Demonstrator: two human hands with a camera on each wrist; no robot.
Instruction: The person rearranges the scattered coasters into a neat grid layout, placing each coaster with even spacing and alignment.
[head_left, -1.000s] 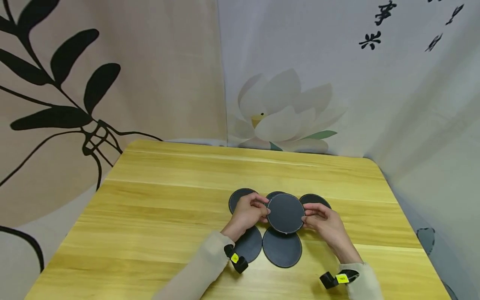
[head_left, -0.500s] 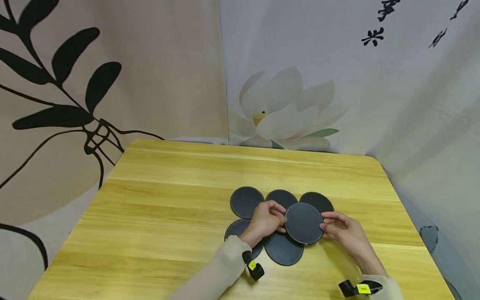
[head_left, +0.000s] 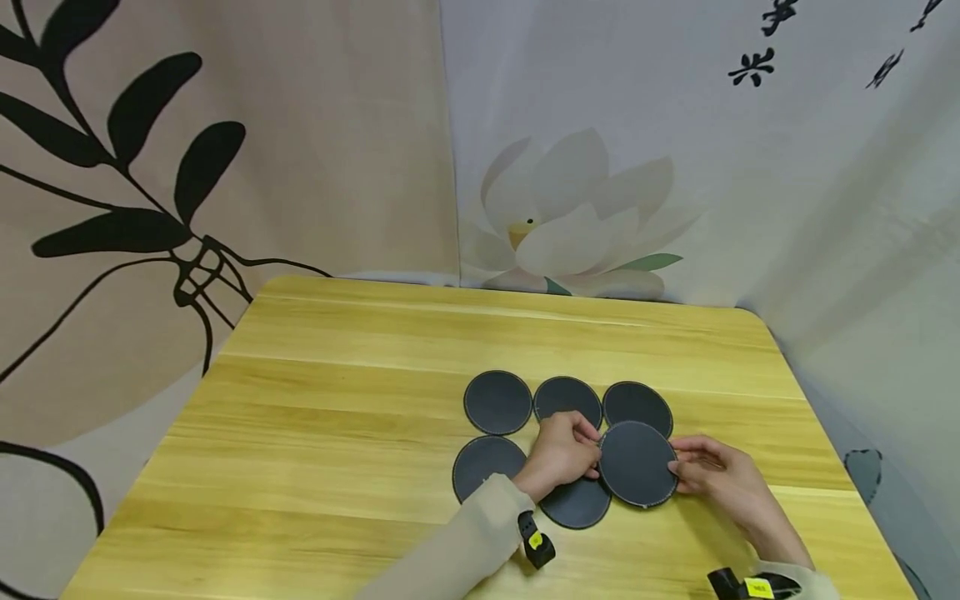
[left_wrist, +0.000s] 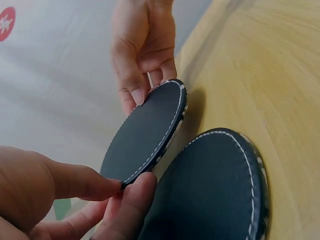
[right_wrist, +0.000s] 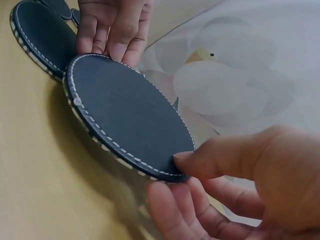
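Note:
A round dark coaster (head_left: pixel 639 464) with white stitching round its rim is held just above the table by both hands. On its left edge my left hand (head_left: pixel 562 454) pinches it between thumb and fingers. The right hand (head_left: pixel 727 479) grips the opposite edge, its thumb on top and fingers beneath, as the right wrist view shows. Right beside the held piece lies the front middle coaster (head_left: pixel 575 502), partly covered by my left hand. Behind stands a row of three: a left one (head_left: pixel 497 402), a middle one (head_left: pixel 567 396) and a right one (head_left: pixel 637 406).
The front left coaster (head_left: pixel 487 465) is partly hidden by the left sleeve (head_left: pixel 480 533). All of them lie on a wooden table (head_left: pixel 360 400) with rounded back corners. Printed curtains (head_left: pixel 345 142) hang behind the table and on its right.
Both hands have carried the coaster to the right and nearer the front, from over the middle of the layout to its right side. The front left and back coasters are now less covered.

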